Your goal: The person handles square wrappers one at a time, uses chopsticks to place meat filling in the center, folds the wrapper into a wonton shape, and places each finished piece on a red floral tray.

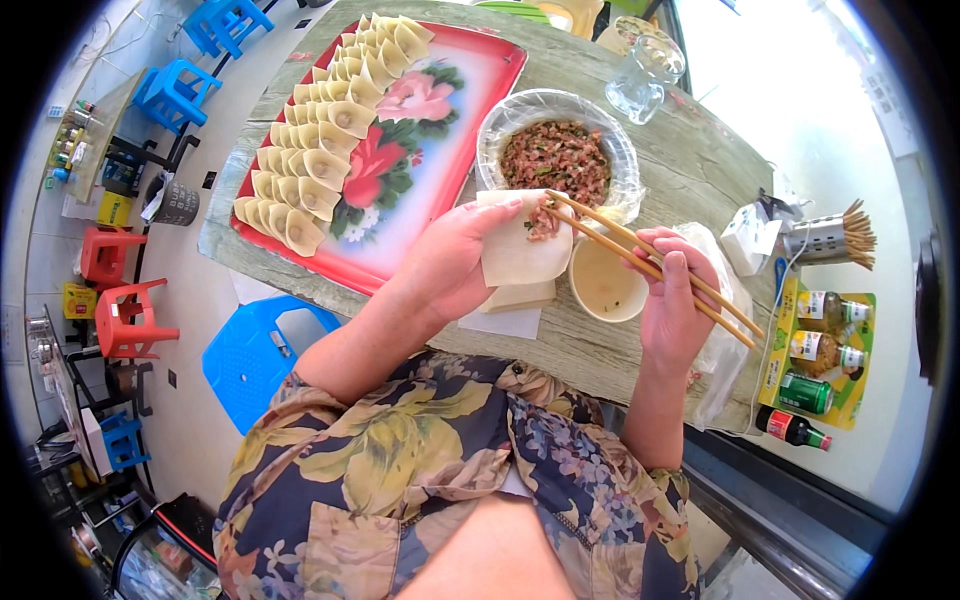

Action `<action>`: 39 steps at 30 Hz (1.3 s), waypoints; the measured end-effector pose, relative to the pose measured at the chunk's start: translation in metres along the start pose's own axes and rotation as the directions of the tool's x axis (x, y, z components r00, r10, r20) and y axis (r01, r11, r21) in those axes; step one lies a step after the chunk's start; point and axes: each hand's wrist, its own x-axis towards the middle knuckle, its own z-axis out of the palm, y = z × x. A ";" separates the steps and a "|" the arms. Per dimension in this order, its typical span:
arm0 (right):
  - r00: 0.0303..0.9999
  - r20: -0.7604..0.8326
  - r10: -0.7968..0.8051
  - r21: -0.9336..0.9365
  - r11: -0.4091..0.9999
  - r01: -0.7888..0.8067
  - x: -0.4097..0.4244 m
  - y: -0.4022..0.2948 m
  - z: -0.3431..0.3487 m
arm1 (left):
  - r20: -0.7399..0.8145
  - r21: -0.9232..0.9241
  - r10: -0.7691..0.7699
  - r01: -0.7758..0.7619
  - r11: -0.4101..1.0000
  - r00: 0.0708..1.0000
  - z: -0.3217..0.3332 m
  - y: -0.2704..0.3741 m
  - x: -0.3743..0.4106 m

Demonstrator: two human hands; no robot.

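My left hand [457,259] holds a square dough wrapper [525,259] flat, its thumb on the upper left edge. In my right hand [679,292] is a pair of wooden chopsticks [626,251], their tips at a small lump of minced meat filling [543,221] on the wrapper. Just beyond stands a plastic-lined bowl [495,116] of meat filling [555,157]. A small bowl of cloudy liquid [607,281] sits under the chopsticks. Stacked wrappers [517,297] lie on white paper below my left hand. At left, rows of folded wontons [322,165] rest on a red-rimmed floral tray [491,56].
A glass jug [636,90] stands at the far right of the wooden table [705,135]. Along the right are a plastic bag [712,255], a metal chopstick holder [817,240] and several bottles [821,345]. A blue stool [251,360] is at the table's left edge.
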 end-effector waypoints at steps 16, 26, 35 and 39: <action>0.993 -0.115 -0.029 0.068 0.997 0.037 0.011 0.000 -0.007 | -0.024 0.005 0.016 -0.016 1.000 1.000 -0.001 0.000 0.001; 0.996 -0.057 -0.071 -0.247 0.968 0.055 0.028 0.002 -0.005 | -0.071 -0.097 0.031 -0.038 0.995 0.997 -0.013 0.004 0.001; 0.996 0.060 0.061 -0.007 0.998 -0.061 0.013 0.005 0.000 | -0.054 -0.026 0.039 -0.040 0.999 0.998 -0.011 -0.001 0.001; 0.998 0.044 0.049 -0.019 0.999 -0.048 0.012 0.006 0.006 | -0.053 -0.033 0.029 -0.031 0.999 0.998 -0.010 -0.001 -0.002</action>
